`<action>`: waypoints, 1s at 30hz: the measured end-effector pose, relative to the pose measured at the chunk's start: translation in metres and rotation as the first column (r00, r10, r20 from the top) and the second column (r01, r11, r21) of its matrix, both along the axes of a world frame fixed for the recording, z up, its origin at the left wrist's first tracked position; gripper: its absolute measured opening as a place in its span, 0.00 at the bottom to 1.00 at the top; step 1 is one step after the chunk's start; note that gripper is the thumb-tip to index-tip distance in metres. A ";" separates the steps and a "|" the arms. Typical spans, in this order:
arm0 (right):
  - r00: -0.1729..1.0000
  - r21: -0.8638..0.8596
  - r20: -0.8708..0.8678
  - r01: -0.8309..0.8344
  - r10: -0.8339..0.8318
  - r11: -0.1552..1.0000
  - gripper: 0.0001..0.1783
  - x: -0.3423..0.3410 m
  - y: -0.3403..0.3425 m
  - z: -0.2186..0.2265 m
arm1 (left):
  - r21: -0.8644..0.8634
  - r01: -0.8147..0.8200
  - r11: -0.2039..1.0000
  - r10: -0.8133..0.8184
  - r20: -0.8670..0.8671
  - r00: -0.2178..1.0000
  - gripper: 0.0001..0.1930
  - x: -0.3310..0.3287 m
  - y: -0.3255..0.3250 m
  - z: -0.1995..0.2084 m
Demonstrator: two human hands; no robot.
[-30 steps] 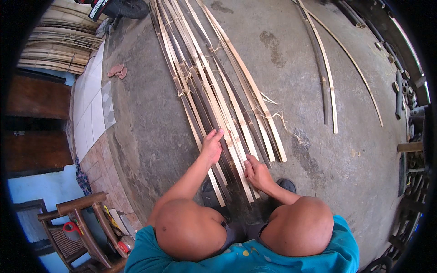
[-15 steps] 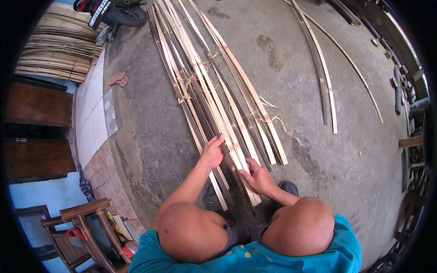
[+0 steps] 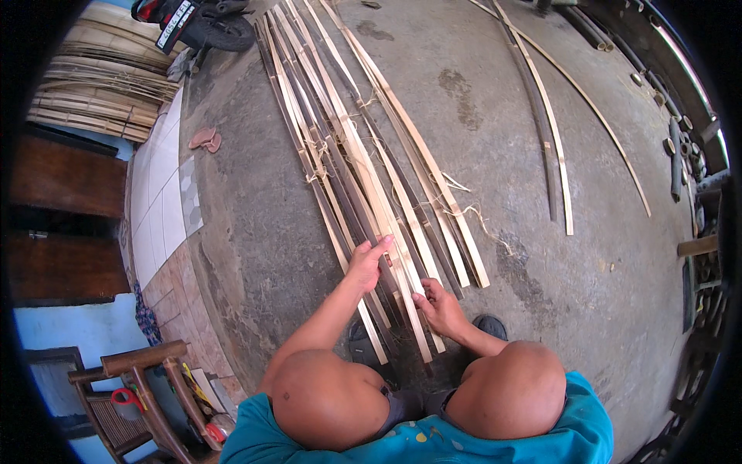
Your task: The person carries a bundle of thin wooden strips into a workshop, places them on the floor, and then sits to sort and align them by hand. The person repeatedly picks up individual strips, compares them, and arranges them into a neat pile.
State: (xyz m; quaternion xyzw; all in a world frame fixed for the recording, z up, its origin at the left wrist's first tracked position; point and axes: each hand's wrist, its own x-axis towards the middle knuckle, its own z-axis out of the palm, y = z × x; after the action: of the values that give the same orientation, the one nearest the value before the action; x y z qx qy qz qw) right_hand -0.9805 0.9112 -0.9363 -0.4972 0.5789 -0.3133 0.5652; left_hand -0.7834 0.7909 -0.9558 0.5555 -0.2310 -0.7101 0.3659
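Long, pale bamboo strips [image 3: 369, 172] run away from me over the floor in a loose bundle, their near ends between my feet. My left hand [image 3: 369, 264] is closed on the bundle's middle strips, its thumb lying across the top. Lower down, my right hand [image 3: 444, 308] grips the right edge of those same strips near their ends, thumb on top and fingers curled. Thin fibre ties [image 3: 315, 158] loop round strips on the left. More loose ties [image 3: 462, 207] trail from the strips at the right.
Several separate strips [image 3: 550, 127] lie on the concrete floor [image 3: 247, 232] to the right. A motorbike wheel [image 3: 226, 31] and a stack of split bamboo [image 3: 100, 85] are at the far left. Pink sandals [image 3: 205, 140] lie nearer. A bamboo chair [image 3: 143, 387] holds red-handled scissors [image 3: 125, 397] beside me.
My left hand has shifted slightly right and nearer me, its thumb further across the strips. The held strips have drawn together beyond it. My right hand stays at their edge.
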 end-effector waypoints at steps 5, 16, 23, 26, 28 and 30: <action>1.000 -0.027 -0.015 0.016 -0.017 1.000 0.25 0.000 0.009 0.003 | 0.047 -0.070 0.996 0.063 0.136 0.989 0.12 -0.014 0.003 0.013; 0.980 0.024 0.193 0.036 -0.040 0.999 0.22 -0.001 0.008 -0.029 | 0.083 -0.046 0.995 0.042 0.047 0.998 0.10 -0.019 -0.002 0.016; 0.868 0.360 0.495 -0.158 -0.045 0.919 0.14 -0.015 -0.016 0.009 | 0.126 0.014 0.992 -0.014 0.001 1.000 0.10 -0.007 -0.004 0.026; 0.878 0.397 0.478 -0.192 -0.023 0.898 0.11 -0.019 -0.020 0.012 | 0.117 0.020 0.993 -0.020 -0.005 1.000 0.10 -0.007 -0.005 0.026; 0.900 0.406 0.436 -0.203 0.007 0.891 0.11 -0.020 -0.022 0.017 | 0.120 0.015 0.993 -0.015 -0.006 1.000 0.11 -0.009 -0.004 0.029; 0.916 0.412 0.400 -0.212 0.033 0.886 0.12 -0.020 -0.022 0.018 | 0.114 0.007 0.993 -0.007 0.000 1.000 0.11 -0.007 -0.004 0.028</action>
State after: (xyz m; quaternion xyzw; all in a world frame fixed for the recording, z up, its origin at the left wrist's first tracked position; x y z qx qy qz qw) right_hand -1.0001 0.8888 -0.9178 -0.3194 0.4807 -0.2253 0.7849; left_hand -0.7904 0.7873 -0.9274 0.5746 -0.1923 -0.7234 0.3310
